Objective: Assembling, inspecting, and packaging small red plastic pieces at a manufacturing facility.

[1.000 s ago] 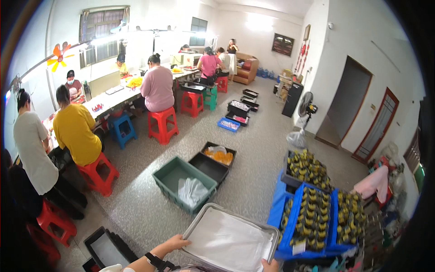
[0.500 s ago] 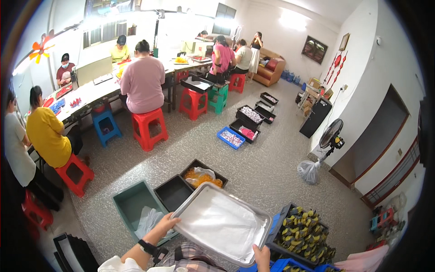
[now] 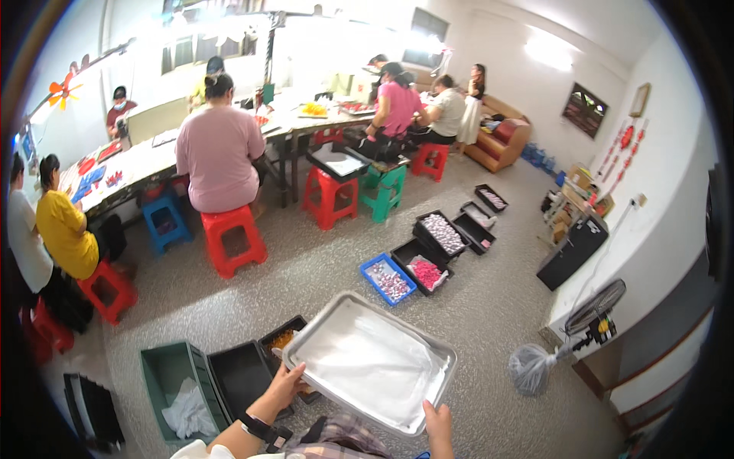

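In front of me a shallow metal tray [image 3: 355, 404] is held between both hands, tilted, with a white sheet [image 3: 375, 356] lying inside it. My left hand [image 3: 285, 382] grips the tray's near-left corner, thumb on the rim and the other fingers mostly hidden below. At the near-right corner, my right hand [image 3: 438, 422] holds the edge with its thumb on top. Below the tray's left end, a black bin with orange pieces [image 3: 281, 339] is partly covered by it. Beside that stand a black bin [image 3: 238, 375] and a green bin [image 3: 172, 371] with clear plastic in it.
Ahead on the floor are a blue basket [image 3: 368, 277] of small pieces and several black bins [image 3: 404, 252]. People sit at a long worktable [image 3: 160, 157] to the left, on plastic stools [image 3: 233, 243]. A standing fan [image 3: 596, 314] and a bagged base [image 3: 531, 371] are at right.
My view has moved forward and shifted, so the floor bins ahead look nearer. The green bin slid left in view, and the crate of yellow-black pieces left the picture. Both hands still hold the tray.
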Demonstrator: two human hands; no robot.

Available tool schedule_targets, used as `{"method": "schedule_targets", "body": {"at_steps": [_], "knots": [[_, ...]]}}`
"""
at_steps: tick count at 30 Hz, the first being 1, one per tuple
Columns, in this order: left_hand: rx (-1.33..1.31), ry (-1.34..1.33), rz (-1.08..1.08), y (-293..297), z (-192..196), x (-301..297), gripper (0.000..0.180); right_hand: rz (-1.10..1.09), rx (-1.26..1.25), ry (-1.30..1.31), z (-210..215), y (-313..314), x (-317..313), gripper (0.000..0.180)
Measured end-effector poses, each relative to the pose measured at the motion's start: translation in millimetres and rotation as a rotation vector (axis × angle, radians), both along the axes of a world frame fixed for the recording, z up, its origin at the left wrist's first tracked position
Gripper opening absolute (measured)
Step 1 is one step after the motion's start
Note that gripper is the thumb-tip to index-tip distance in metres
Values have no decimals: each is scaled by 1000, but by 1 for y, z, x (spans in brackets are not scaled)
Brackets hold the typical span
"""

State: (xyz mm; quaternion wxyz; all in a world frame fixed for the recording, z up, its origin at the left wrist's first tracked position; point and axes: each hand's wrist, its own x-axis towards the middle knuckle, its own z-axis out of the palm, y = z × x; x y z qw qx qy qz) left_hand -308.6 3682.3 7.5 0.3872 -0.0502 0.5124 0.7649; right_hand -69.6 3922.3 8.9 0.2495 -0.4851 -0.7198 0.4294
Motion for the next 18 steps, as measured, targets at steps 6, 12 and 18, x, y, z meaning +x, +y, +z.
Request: {"method": "schedule_targets", "body": {"at_steps": [6, 12, 18], "knots": [[157, -142, 170, 96, -32, -78, 51, 234, -108, -122, 11, 125, -158, 38], [157, -255, 148, 235, -34, -176, 56, 423, -93, -47, -11, 250, -308, 35], [-31, -128, 182, 338, -14, -310, 46, 413, -265, 34, 7, 318, -451, 35]]}}
